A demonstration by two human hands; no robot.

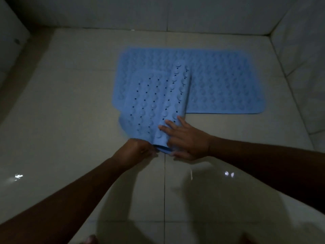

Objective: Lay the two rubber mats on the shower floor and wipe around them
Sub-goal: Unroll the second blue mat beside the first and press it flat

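One blue rubber mat point(225, 85) lies flat on the tiled shower floor point(70, 103), stretching toward the right wall. A second blue mat point(151, 103), partly curled into a roll with its suction cups and holes showing, rests over the first mat's left end and reaches toward me. My left hand point(139, 147) pinches the near left corner of this curled mat. My right hand point(186, 138) lies spread on the rolled part near its close end, thumb under the edge.
Pale tiled walls point(175, 13) close the floor at the back and on the right point(302, 59). A raised ledge point(15, 55) runs along the left. The glossy floor near me shows light reflections, and my toes point(90, 239) show at the bottom edge.
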